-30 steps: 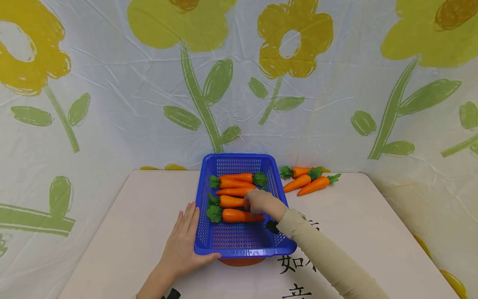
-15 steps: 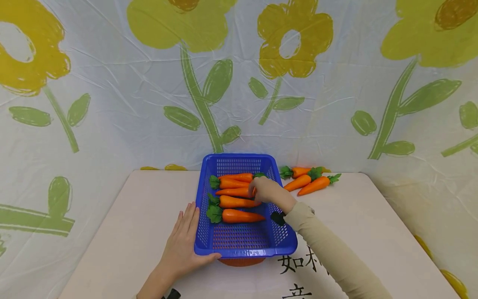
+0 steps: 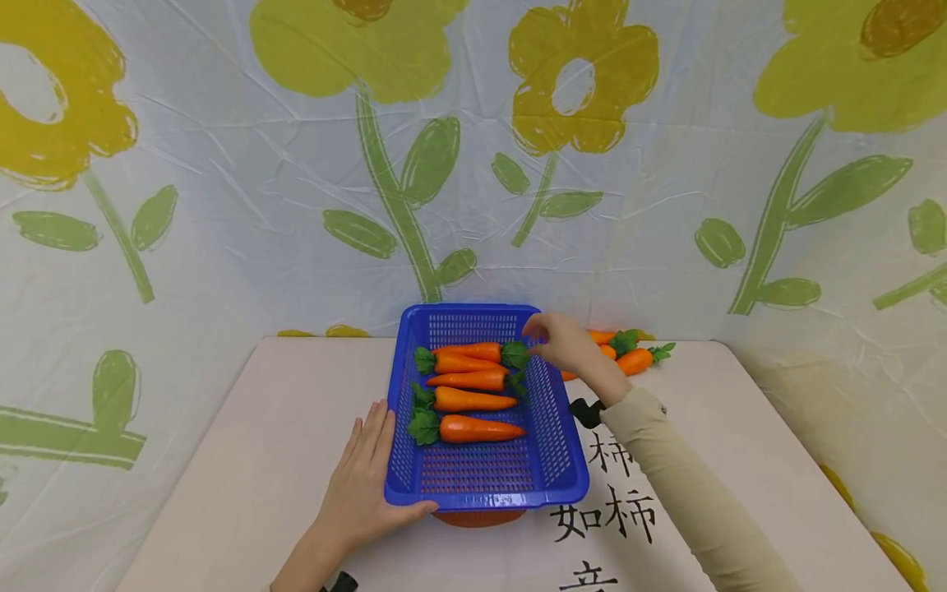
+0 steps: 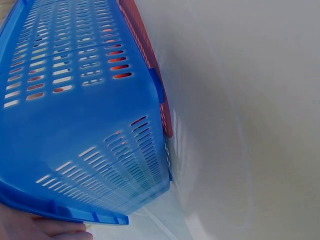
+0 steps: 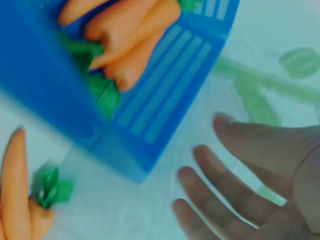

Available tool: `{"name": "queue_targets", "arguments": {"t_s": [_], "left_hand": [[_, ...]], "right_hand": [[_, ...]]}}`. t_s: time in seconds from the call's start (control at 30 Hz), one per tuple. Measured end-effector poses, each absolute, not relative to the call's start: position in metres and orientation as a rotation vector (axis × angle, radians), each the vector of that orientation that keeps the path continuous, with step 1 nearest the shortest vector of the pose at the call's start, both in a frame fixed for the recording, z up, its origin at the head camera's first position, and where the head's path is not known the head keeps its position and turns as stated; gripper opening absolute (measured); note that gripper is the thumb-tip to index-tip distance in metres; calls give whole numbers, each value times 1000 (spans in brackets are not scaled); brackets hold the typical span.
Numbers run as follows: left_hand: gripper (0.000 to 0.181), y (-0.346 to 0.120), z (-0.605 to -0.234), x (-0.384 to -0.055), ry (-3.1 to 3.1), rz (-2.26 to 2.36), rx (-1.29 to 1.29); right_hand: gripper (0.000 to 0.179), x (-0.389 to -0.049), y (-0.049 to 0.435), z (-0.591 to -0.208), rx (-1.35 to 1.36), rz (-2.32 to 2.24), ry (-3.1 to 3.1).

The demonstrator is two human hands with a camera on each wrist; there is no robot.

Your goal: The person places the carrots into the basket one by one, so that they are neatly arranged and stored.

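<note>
A blue plastic basket [image 3: 488,499] with slotted walls holds several carrots [image 3: 481,428] lying crosswise, their green tops pointing to either side. My left hand [image 3: 362,485] rests along the basket's near left side, fingers straight and thumb against the front rim. In the left wrist view its fingers [image 4: 60,227] touch the basket rim. Over the basket's far right rim hovers my right hand [image 3: 565,341], holding nothing. The right wrist view shows its fingers [image 5: 235,195] spread and apart from the basket. Beyond that hand lie several loose carrots [image 3: 635,360], partly hidden by it.
Beneath the basket, a reddish-brown slotted container [image 3: 479,518] peeks out at the front. The pale table [image 3: 296,427] carries black written characters [image 3: 629,514] at the right. Behind it hangs a cloth backdrop [image 3: 636,247] printed with yellow flowers.
My right hand has risen from among the carrots in the basket and moved right and away toward the far right rim. The left hand and basket have stayed put.
</note>
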State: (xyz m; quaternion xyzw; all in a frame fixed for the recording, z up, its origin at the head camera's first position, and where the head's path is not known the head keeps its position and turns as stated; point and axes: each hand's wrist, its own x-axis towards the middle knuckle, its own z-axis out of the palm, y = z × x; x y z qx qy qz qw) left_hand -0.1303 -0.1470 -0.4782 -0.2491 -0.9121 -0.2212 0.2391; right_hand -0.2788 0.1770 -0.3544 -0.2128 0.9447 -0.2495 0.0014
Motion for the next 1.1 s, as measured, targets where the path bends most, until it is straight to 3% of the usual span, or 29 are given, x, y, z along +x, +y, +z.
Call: {"name": "queue_targets", "arguments": {"t_s": [0.4,0.73,1.1], "left_hand": [[125,-147,-479,-131,-2505,-597,-674],[127,-147,-478,-130,-2508,-604,-672],[125,-147,-478,-130,-2512,-599,-671]], "right_hand": [[24,-285,231,-356,-701,-1009,3327],[29,-302,287,-388,-780,-1162,3605],[32,-301,342,-435,-480,-1014,3619]]}}
